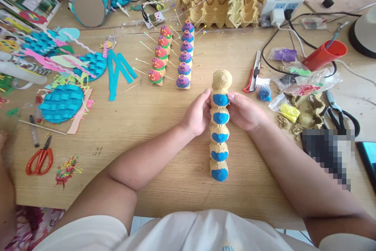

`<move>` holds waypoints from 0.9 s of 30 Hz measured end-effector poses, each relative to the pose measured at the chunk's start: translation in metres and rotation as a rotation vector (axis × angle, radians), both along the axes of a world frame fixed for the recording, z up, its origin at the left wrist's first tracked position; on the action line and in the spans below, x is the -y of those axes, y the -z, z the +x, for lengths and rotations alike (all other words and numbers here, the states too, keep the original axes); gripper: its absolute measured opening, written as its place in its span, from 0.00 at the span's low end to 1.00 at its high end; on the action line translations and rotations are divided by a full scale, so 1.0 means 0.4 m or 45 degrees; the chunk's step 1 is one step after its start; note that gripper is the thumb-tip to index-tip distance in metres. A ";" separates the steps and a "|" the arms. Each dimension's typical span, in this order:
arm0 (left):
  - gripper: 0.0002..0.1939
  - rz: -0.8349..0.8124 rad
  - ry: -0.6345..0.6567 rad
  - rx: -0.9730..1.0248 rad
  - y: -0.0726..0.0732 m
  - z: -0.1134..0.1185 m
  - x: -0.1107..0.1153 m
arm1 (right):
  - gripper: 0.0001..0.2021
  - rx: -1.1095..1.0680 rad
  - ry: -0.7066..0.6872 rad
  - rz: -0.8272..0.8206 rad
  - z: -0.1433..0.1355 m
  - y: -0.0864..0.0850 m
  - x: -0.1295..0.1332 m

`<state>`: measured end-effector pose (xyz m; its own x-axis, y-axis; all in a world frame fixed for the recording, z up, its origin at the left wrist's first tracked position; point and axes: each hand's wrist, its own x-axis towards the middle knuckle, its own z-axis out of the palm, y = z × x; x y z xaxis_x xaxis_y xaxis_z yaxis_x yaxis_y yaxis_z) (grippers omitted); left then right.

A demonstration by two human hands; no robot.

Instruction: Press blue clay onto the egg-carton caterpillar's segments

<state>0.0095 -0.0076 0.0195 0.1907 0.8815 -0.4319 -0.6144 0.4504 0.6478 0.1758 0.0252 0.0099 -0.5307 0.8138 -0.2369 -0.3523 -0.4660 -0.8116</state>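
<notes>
Between my two hands is a long strip of egg carton cups [221,127], held near its far end. Several cups carry a blue patch of clay on the front; the farthest one is bare tan pulp. My left hand [197,113] grips the left edge, thumb on top and fingers partly hidden behind. On the right edge my right hand [246,111] pinches beside the farthest blue patch. Beyond, to the left, stand a row of red and green smiling cups [159,57] and a row of purple and blue ones [185,56], with thin pin-like sticks poking out.
Orange scissors [39,161], woven blue paper discs [61,103] and paper strips [117,73] lie left. To the right are a utility knife [252,74], clay packets [289,112], black-handled scissors [337,116], a red cup [326,56] and a power strip [282,5]. Egg trays [219,0] sit behind.
</notes>
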 end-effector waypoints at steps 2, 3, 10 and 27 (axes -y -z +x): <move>0.21 0.032 -0.020 -0.020 0.006 -0.001 0.002 | 0.20 0.013 0.008 0.000 0.000 -0.001 0.000; 0.20 0.050 -0.030 -0.030 0.009 -0.002 0.003 | 0.19 0.024 0.017 0.001 0.001 -0.002 0.000; 0.19 0.108 0.050 0.013 0.017 -0.006 0.001 | 0.20 0.038 0.025 -0.052 -0.002 -0.015 0.004; 0.17 0.145 0.134 -0.006 0.006 -0.014 -0.002 | 0.21 0.018 0.004 -0.117 -0.003 -0.032 0.006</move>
<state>0.0039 -0.0069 0.0172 0.2831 0.9002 -0.3310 -0.5647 0.4354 0.7011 0.1745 0.0228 0.0228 -0.5241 0.7899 -0.3184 -0.3427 -0.5378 -0.7702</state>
